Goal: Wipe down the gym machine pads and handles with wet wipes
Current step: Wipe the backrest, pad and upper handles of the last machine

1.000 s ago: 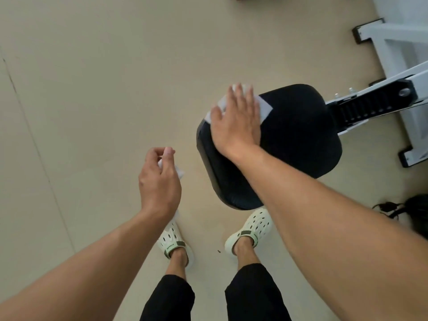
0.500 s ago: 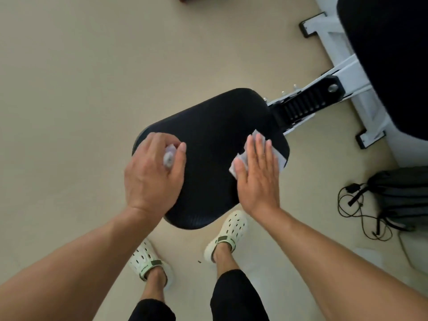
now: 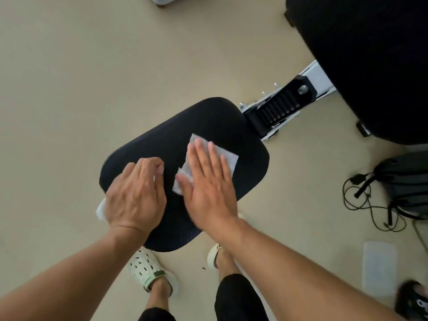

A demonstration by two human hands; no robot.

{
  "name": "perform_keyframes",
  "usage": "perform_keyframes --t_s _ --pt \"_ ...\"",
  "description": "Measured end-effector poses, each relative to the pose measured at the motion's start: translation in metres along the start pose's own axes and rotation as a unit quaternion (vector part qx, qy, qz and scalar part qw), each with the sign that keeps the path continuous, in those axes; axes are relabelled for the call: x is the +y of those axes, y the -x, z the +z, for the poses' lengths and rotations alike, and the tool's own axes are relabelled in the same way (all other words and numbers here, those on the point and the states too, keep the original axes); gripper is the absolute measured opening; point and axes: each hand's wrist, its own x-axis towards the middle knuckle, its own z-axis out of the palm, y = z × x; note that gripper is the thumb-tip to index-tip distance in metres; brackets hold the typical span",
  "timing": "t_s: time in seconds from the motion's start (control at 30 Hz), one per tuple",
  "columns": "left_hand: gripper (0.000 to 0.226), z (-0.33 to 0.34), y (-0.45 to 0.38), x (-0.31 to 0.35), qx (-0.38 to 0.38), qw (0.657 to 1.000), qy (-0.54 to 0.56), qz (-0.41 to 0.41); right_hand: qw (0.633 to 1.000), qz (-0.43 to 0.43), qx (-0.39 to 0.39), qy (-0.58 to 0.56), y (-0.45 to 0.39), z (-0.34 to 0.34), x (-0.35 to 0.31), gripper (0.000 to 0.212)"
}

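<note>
A black seat pad of the gym machine fills the middle of the view. My right hand lies flat on it with straight fingers, pressing a white wet wipe against the pad. My left hand rests on the pad's left part with curled fingers, gripping a second white wipe whose corner sticks out at the wrist side.
The white frame with a black adjuster joins the seat at the upper right. A large black back pad looms at the top right. A grey bag with black cables lies on the beige floor at the right.
My right hand has slid the wipe across the pad, from its far rim to the adjuster side and now toward the middle. My left hand came down onto the pad with its wipe.
</note>
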Motion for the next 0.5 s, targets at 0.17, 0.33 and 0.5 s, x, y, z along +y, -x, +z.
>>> perform_keyframes --t_s 0.17,0.33,0.5 --pt "0.023 0.004 0.0 -0.002 -0.007 1.0 -0.024 0.015 0.993 0.113 -0.039 -0.017 -0.124 -0.042 0.047 0.065" --pt "0.025 0.006 -0.001 -0.003 -0.014 0.999 -0.043 0.027 0.99 0.137 0.033 -0.014 -0.029 -0.015 0.027 0.065" --pt "0.027 0.006 -0.002 -0.003 -0.009 0.999 -0.038 0.027 0.996 -0.085 -0.026 0.017 0.045 0.007 0.002 0.06"
